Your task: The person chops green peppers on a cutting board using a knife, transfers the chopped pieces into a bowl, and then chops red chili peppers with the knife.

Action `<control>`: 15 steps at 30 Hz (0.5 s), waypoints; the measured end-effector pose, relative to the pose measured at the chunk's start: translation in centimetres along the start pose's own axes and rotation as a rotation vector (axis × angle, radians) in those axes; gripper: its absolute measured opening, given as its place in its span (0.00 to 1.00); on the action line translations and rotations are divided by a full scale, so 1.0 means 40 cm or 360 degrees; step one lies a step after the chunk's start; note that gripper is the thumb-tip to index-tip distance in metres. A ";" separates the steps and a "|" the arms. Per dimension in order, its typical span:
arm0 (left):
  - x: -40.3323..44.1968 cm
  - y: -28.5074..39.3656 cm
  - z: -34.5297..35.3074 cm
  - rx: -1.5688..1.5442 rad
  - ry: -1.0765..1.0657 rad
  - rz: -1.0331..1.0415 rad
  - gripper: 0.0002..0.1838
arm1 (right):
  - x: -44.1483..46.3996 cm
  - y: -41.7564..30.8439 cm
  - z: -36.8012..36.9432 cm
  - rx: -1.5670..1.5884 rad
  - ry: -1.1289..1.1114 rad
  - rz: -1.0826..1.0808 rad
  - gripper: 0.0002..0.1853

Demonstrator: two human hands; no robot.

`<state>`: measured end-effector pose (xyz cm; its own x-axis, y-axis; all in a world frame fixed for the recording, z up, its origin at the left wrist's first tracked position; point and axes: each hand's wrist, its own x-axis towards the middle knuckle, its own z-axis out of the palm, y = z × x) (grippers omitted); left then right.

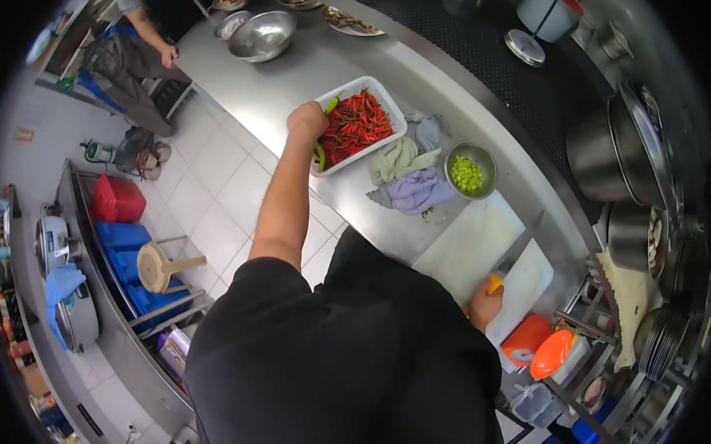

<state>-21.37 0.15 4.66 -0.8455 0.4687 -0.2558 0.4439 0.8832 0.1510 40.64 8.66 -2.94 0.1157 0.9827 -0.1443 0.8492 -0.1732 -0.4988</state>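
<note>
My left hand is closed at the near edge of a white basket filled with red chillies. A green chilli shows right by its fingers, and another lies at the basket's lower left. My right hand is wrapped round the yellow handle of a knife, its blade over the white cutting board. Beyond the board stands a metal bowl with chopped green pieces. Crumpled cloths lie between basket and bowl.
Metal bowls and a plate of food stand at the counter's far end, where another person's hand rests by the edge. An orange scale is beside the board. A stool stands at the left.
</note>
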 end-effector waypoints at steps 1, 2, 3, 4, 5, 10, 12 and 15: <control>-0.012 0.005 -0.005 -0.0039 -0.0024 -0.0016 0.20 | 0.004 0.012 0.002 -0.0019 0.0007 -0.0014 0.23; -0.022 0.008 -0.002 -0.0068 -0.0011 -0.0011 0.21 | 0.008 0.024 0.003 -0.0037 0.0009 -0.0033 0.24; -0.028 0.006 -0.001 -0.0098 0.0014 -0.0023 0.21 | 0.010 0.034 -0.003 -0.0067 0.0071 -0.0113 0.24; -0.028 0.000 0.015 -0.0089 0.0033 -0.0035 0.21 | 0.006 0.036 -0.004 -0.0084 0.0117 -0.0209 0.24; -0.034 -0.010 0.017 -0.0090 0.0027 -0.0023 0.21 | 0.002 0.024 0.002 -0.0097 0.0160 -0.0305 0.24; -0.120 -0.021 -0.005 -0.0333 0.0145 -0.0027 0.21 | 0.008 -0.029 -0.044 -0.0135 -0.0144 -0.0111 0.25; -0.145 -0.030 0.018 -0.0407 0.0343 -0.0012 0.21 | 0.024 0.011 -0.020 -0.0139 -0.0107 -0.0133 0.26; -0.167 -0.034 0.031 -0.0733 0.0632 -0.0029 0.19 | 0.035 0.033 -0.009 -0.0091 -0.0065 -0.0131 0.27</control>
<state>-15.93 -4.16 4.98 -0.9372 0.3340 0.1004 0.3293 0.7528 0.5700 42.12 9.83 -3.50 0.0243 0.9898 -0.1403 0.8832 -0.0870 -0.4608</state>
